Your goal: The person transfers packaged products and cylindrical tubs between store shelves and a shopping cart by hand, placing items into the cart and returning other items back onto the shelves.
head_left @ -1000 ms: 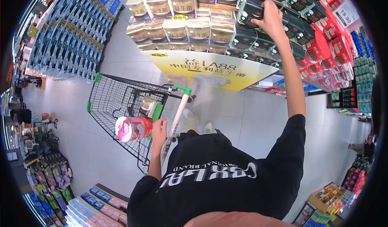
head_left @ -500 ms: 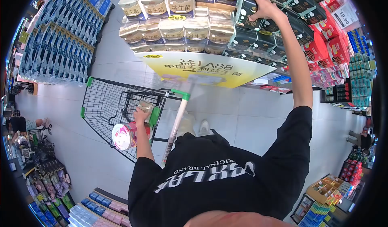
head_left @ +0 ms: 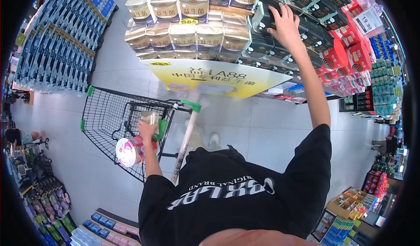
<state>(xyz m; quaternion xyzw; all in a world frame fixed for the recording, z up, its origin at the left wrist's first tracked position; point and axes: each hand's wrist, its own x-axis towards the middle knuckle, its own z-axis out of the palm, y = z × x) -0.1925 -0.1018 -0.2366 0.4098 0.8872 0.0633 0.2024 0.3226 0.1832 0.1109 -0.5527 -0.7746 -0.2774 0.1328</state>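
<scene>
My right hand is raised to a stacked display, its fingers spread flat on a black pack in the upper row. My left hand is down at the rear of a black wire shopping cart, against a beige carton in the seat section. Whether it grips the carton I cannot tell. A pink-and-white round canister lies just below that hand. The cart's white handle bar with green ends runs beside my left forearm.
The display holds beige cartons on the left, black packs in the middle and red packs on the right, above a yellow sign. Blue packs fill a pallet at left. Other shoppers stand at the far left and right.
My left hand left the cart handle and moved forward to the beige carton in the cart. My right hand stayed on the black packs and went from curled over one to spread flat.
</scene>
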